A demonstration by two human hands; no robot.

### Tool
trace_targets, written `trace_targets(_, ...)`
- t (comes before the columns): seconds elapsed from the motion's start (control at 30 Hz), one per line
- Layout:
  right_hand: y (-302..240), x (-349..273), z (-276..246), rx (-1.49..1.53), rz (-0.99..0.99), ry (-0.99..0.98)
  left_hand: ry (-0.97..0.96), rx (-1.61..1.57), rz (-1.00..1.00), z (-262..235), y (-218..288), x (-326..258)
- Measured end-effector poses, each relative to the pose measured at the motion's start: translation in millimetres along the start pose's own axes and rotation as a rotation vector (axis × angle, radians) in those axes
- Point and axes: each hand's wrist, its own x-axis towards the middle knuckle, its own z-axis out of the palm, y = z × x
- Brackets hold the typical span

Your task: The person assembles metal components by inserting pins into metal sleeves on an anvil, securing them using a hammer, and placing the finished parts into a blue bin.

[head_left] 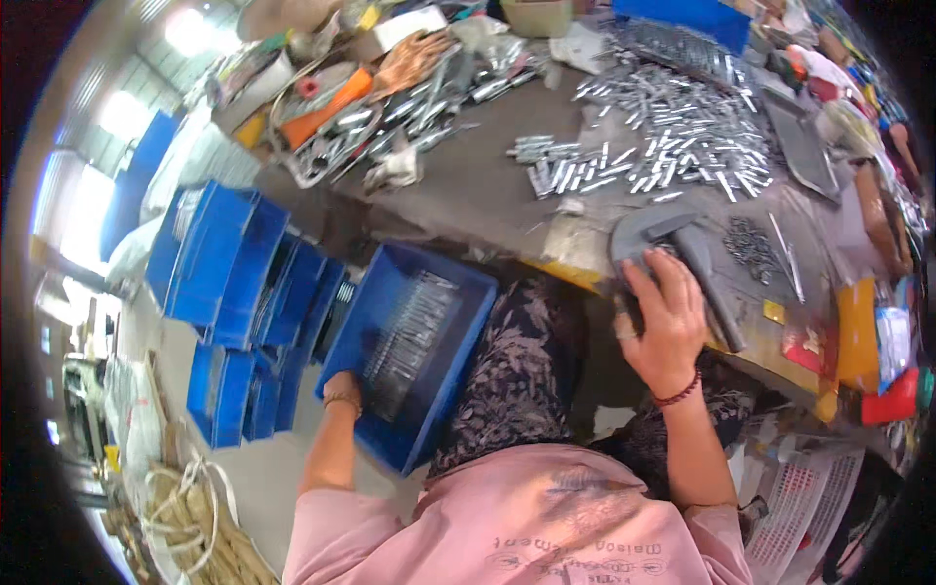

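Note:
A blue plastic bin (468, 283) leans tilted beside my left thigh, with rows of slim silvery metal pins (414, 327) inside. My left hand (345, 388) is closed over the bin's left rim; its fingertips are mostly hidden. At the table's front edge, my right hand (665, 322) lies over a grey metal fixture (639, 229) with a curved head and a long bar. The fingers of that hand are stretched out and the thumb stands apart; nothing shows held in them.
Stacked blue bins (219, 258) stand at the left. A large pile of short metal pins (702, 122) covers the far table, with small dark parts (751, 249) nearer. Tools and an orange-handled item (327, 107) clutter the far left. A white basket (804, 502) sits low at right.

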Motion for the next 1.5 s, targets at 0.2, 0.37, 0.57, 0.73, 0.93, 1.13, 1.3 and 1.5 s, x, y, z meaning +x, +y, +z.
trace_targets(0.2, 1, -5, -12, -0.021, 0.031, 0.017, 0.368, -0.195, 0.306, -200, 141, -62)
trace_targets(0.37, 3, -5, -17, 0.009, 0.057, 0.013, 0.580, -0.959, 0.937, -306, 277, -122)
trace_targets(0.57, 7, -16, -42, 0.255, -0.023, 0.063, 0.610, -0.577, 1.129, -343, 367, -98)
trace_targets(0.73, 26, -34, -111, 0.069, 0.123, 0.141, 0.500, -0.605, 1.197, -348, 385, -98)
trace_targets(0.93, 118, -22, -146, -0.372, 0.465, 0.072, 0.302, -0.953, 1.141, -343, 367, -158)
trace_targets(1.13, 164, 2, -123, -0.693, 0.506, -0.254, 0.292, -0.961, 1.275, -312, 385, -214)
trace_targets(1.3, 138, 10, -126, -0.537, 0.540, -0.166, 0.581, -0.792, 1.288, -299, 398, -231)
trace_targets(1.5, 50, 10, -119, -0.079, 0.208, -0.057, 0.541, -0.743, 1.382, -306, 390, -226)
